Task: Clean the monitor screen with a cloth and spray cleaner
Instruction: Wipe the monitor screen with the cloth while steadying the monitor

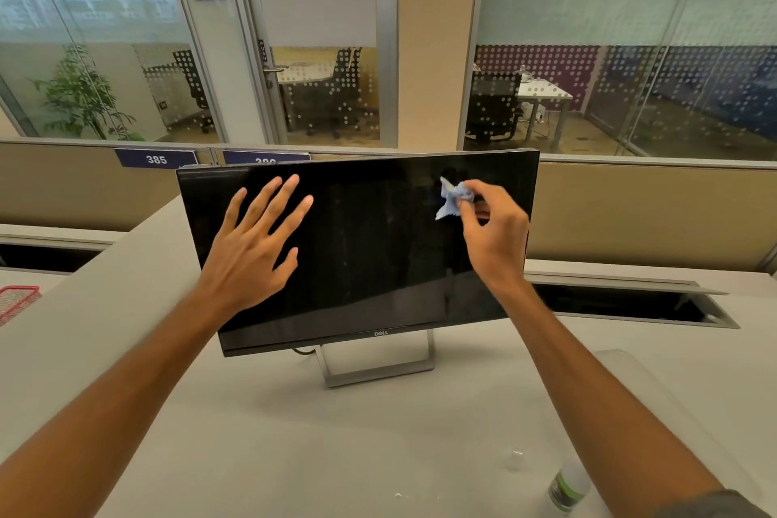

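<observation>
A black monitor (370, 257) stands on a silver stand in the middle of the desk, its screen dark and tilted back. My right hand (492, 231) pinches a small crumpled light-blue cloth (452, 198) against the upper right part of the screen. In front of the left half of the screen my left hand (256, 248) is spread with straight fingers; whether it touches the glass I cannot tell. The spray cleaner bottle (567, 490), white with a green label, stands on the desk at the lower right, beside my right forearm.
The pale desk (294, 433) runs toward me. A small clear cap (515, 458) lies near the bottle. A red mesh tray (17, 301) sits at the left edge. An open cable slot (630, 303) lies right of the monitor. Beige partitions and glass-walled rooms stand behind.
</observation>
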`<state>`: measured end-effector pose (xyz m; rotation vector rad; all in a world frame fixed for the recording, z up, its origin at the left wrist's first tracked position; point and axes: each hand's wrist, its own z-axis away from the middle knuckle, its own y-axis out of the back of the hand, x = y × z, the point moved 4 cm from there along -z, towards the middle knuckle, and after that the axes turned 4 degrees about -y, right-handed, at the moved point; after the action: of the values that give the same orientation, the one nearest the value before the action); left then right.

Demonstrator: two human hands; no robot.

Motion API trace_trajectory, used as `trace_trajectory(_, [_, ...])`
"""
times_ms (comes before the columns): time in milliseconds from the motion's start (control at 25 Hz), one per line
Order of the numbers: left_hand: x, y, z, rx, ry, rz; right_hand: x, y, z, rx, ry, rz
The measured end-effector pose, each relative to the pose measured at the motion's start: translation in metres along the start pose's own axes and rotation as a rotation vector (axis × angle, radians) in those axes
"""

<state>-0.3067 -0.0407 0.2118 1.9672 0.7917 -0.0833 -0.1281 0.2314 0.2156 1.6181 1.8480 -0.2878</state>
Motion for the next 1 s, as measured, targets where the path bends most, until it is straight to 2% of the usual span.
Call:
trace_trajectory(160, [-0.002,-0.016,0.025,-0.019,0.022,0.017,-0.003,-0.011,-0.019,0.103,-0.061,0.033])
trace_trajectory(280, [-0.007,-0.023,0.039,-0.021,0.033,0.04,-0.014,-0.032,-0.005,0.096,-0.045,0.04])
trace_trajectory(520, [-0.009,-0.032,0.055,-0.025,0.049,0.069,-0.046,-0.087,0.043,-0.026,0.17,0.177])
trace_trajectory(680, [-0.008,-0.037,0.065,-0.015,0.063,0.094,-0.069,-0.123,0.075,-0.147,0.382,0.244])
trace_trajectory(800, [-0.009,-0.036,0.07,0.007,0.08,0.116,-0.077,-0.121,0.074,-0.214,0.447,0.201])
trace_trajectory(880, [-0.012,-0.033,0.076,0.031,0.117,0.135,-0.075,-0.098,0.056,-0.095,0.335,0.067])
trace_trajectory(1000, [-0.021,-0.028,0.088,0.069,0.199,0.134,-0.04,-0.05,0.017,0.269,-0.035,-0.048])
